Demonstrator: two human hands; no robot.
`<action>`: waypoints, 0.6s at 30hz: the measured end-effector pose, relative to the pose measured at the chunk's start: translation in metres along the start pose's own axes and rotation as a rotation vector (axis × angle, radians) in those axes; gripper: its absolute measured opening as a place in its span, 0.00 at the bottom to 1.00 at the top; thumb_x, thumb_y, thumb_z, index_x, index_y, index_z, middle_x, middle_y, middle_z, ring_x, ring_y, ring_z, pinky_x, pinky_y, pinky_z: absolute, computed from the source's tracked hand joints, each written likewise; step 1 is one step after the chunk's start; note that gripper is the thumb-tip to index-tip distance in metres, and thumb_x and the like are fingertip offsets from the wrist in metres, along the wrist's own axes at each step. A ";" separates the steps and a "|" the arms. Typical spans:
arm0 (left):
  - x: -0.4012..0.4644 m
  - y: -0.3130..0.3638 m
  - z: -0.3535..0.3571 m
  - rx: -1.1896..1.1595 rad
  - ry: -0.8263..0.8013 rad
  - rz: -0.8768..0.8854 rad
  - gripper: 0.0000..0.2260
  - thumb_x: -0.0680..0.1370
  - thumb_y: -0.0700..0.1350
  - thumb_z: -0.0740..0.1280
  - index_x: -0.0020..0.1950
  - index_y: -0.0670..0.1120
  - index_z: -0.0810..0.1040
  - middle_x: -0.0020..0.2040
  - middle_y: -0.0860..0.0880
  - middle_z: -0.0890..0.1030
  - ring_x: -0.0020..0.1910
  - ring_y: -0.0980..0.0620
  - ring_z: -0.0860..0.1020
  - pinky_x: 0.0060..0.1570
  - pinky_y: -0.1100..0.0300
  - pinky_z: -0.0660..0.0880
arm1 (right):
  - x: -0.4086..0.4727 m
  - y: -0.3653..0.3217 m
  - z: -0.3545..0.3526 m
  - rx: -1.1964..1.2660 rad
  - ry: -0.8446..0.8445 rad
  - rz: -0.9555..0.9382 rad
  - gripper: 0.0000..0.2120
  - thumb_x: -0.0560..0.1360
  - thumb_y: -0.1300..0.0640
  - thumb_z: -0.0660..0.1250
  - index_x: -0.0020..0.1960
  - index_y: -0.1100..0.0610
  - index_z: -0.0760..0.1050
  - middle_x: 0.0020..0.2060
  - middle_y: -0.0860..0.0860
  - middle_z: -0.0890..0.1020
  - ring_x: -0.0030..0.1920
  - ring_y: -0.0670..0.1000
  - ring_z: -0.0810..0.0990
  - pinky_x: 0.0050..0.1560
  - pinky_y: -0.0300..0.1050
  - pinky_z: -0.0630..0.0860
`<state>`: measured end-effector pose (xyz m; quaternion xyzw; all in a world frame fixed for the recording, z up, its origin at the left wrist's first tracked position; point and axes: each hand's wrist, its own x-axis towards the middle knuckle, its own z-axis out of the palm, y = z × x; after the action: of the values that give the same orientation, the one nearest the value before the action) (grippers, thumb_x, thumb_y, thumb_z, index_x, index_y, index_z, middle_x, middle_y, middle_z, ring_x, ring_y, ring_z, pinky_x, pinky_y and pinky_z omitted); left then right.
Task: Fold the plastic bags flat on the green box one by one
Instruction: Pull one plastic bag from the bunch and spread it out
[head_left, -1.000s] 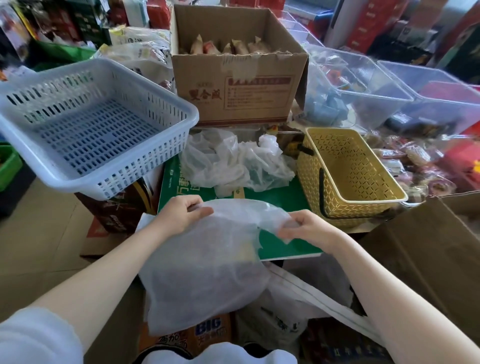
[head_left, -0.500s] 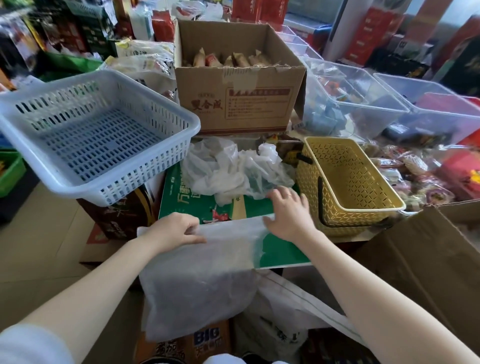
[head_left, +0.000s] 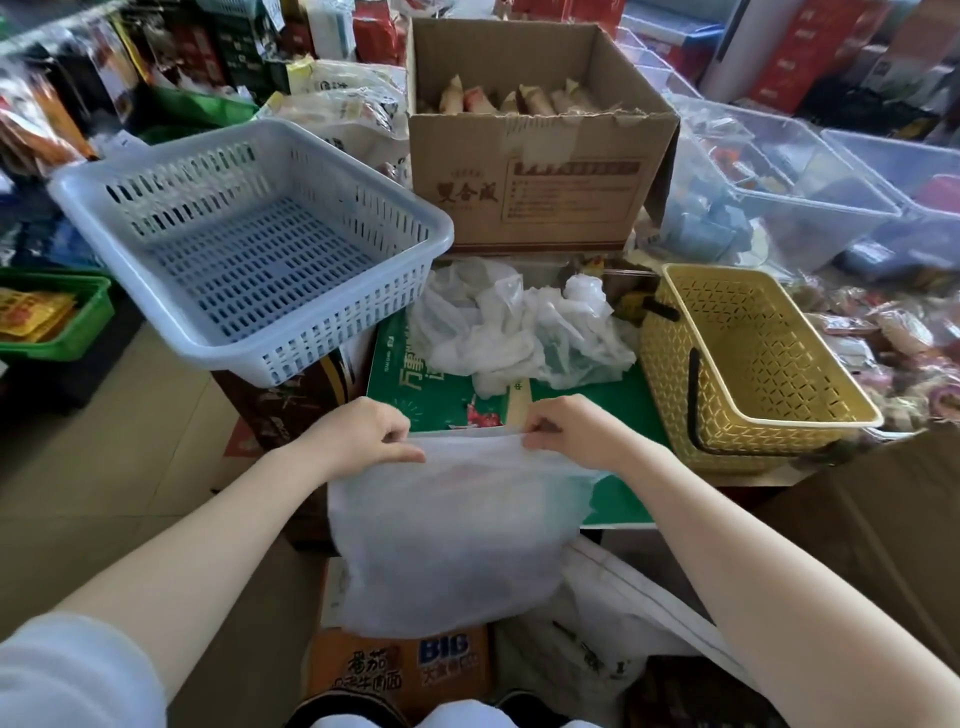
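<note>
Left hand (head_left: 363, 436) and right hand (head_left: 574, 431) both pinched on the top edge of a translucent white plastic bag (head_left: 457, 530), draped over the near edge of the green box (head_left: 618, 405). Crumpled plastic bags (head_left: 519, 327) heaped at the box's far end, between blue basket (head_left: 249, 249) and yellow basket (head_left: 753, 358).

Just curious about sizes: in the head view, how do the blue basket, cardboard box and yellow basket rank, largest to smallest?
1. Blue basket, though nearness to the camera may flatter it.
2. Cardboard box.
3. Yellow basket.
</note>
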<state>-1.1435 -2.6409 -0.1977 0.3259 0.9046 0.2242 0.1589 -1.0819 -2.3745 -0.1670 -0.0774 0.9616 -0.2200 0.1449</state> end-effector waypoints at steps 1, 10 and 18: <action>-0.001 -0.005 0.000 0.022 -0.051 -0.038 0.21 0.71 0.57 0.69 0.28 0.48 0.62 0.28 0.51 0.67 0.28 0.54 0.65 0.33 0.56 0.64 | 0.000 0.005 -0.003 -0.022 0.016 0.046 0.07 0.74 0.55 0.68 0.47 0.59 0.78 0.38 0.49 0.78 0.39 0.51 0.75 0.38 0.41 0.69; 0.045 -0.010 -0.004 0.234 0.072 -0.207 0.17 0.79 0.53 0.59 0.32 0.46 0.66 0.34 0.49 0.71 0.35 0.50 0.72 0.34 0.55 0.67 | 0.044 0.032 -0.016 -0.539 0.192 0.291 0.15 0.79 0.46 0.57 0.54 0.54 0.77 0.53 0.51 0.80 0.55 0.54 0.76 0.56 0.47 0.67; 0.117 -0.052 0.028 0.178 0.200 -0.327 0.02 0.78 0.38 0.59 0.47 0.41 0.71 0.47 0.42 0.75 0.42 0.44 0.74 0.42 0.49 0.73 | 0.076 0.024 0.045 -0.459 0.440 0.114 0.22 0.70 0.62 0.68 0.63 0.61 0.72 0.65 0.62 0.73 0.67 0.62 0.69 0.67 0.57 0.64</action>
<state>-1.2444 -2.5907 -0.2645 0.1638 0.9729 0.1459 0.0730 -1.1420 -2.3877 -0.2351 -0.0047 0.9971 -0.0001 -0.0754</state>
